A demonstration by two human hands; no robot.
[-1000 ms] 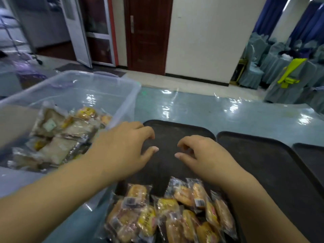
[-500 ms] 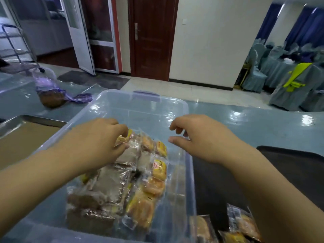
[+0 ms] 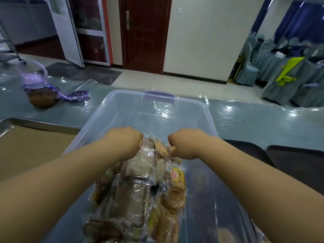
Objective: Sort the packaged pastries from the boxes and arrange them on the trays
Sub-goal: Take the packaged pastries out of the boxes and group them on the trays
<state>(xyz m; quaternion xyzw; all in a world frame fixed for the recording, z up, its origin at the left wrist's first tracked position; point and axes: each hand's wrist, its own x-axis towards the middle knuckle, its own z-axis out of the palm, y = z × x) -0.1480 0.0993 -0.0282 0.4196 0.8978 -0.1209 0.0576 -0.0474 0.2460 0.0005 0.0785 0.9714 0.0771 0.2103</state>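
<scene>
Your pastries [image 3: 140, 183] lie in the bin [image 3: 129, 102] before you, with a metal tray [image 3: 40, 122] left, dark trays [image 3: 296, 158] right and a bag [image 3: 42, 98] far left.

We are reading 小面包 in dark characters on a yellow pastry packet [image 3: 178, 179] lying in the clear plastic box [image 3: 122, 109], seeing a red oval brand mark [image 3: 173, 173] beside them, its white script too small to read, finding pale lettering on the purple ribbon [image 3: 77, 96] too blurred to make out.
</scene>
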